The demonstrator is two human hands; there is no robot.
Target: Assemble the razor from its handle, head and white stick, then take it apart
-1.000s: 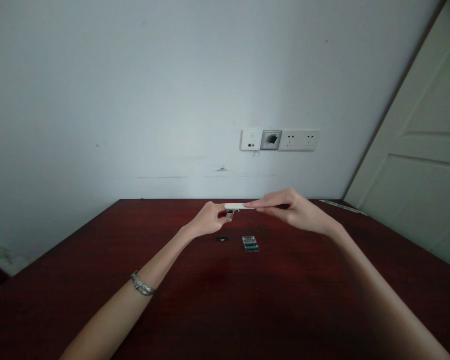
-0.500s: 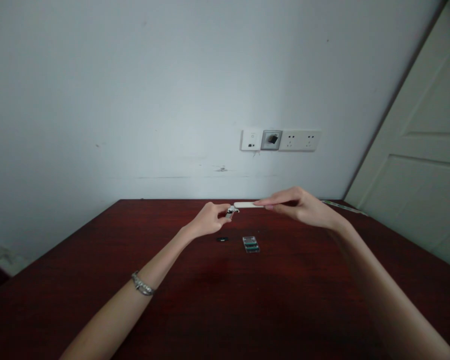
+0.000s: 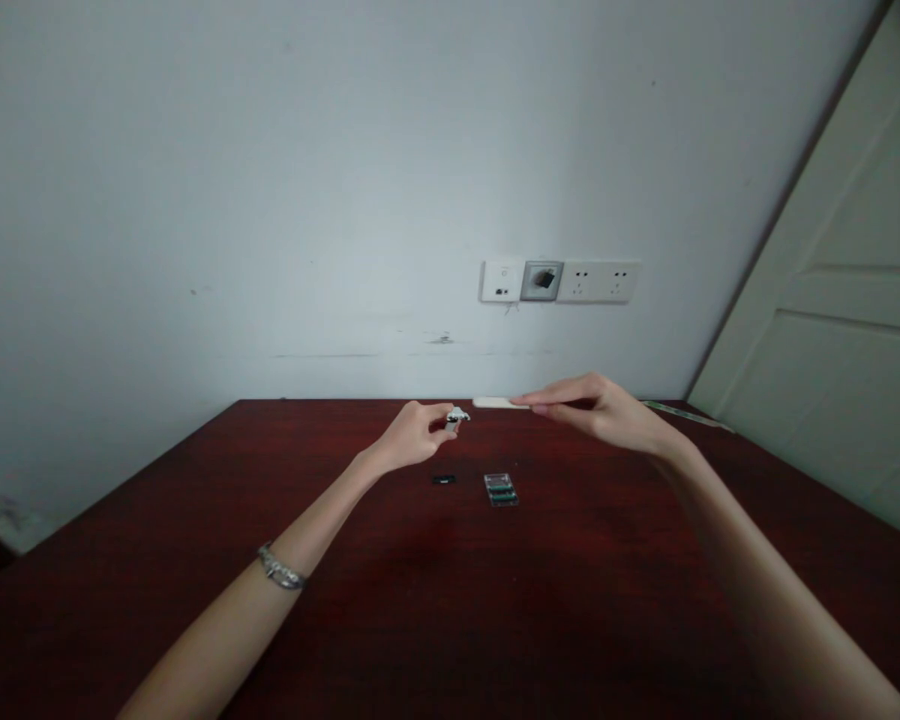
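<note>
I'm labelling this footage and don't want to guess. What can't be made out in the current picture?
All in the head view:
Small white-and-grey piece: partly covered by the left hand; too small to identify.
White bar: right end hidden by the right hand.
Black item: too small to identify.
Clear case: contents too small to identify.
Panelled door: cut off by the right edge.

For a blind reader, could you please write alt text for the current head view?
A left hand pinches a small white part, and a right hand holds a flat white piece, apart from it. On the dark red table lie a small black item and a clear, green-banded rectangular item.
</note>
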